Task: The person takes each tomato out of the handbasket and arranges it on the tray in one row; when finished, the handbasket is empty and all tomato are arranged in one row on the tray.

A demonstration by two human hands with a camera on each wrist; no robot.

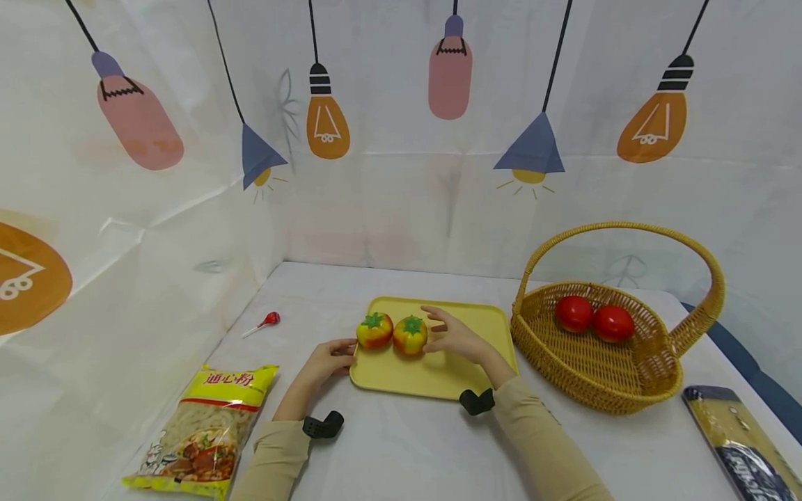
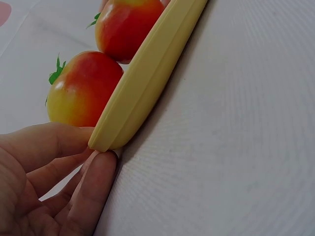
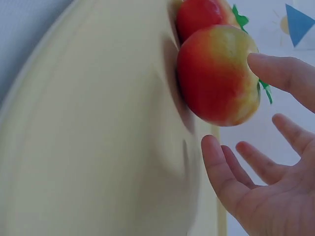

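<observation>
- 2 red-yellow round fruits point(image 1: 374, 338) point(image 1: 410, 342)
- 2 glossy red round fruits point(image 1: 573, 314) point(image 1: 613, 324)
- 1 yellow rectangular tray point(image 1: 401, 379)
- 1 tan wicker basket point(image 1: 564, 369)
- 1 red lollipop point(image 1: 271, 319)
- 2 printed plastic packets point(image 1: 209, 424) point(image 1: 742, 438)

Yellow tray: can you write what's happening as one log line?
left hand: pinches tray edge | right hand: beside right fruit, not gripping | left fruit: beside right fruit, both on tray

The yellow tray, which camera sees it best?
The head view: it shows nearly the whole yellow tray, though the right hand covers a bit. The left wrist view shows just its edge, pinched by the left hand; the right wrist view shows part of its surface.
</observation>
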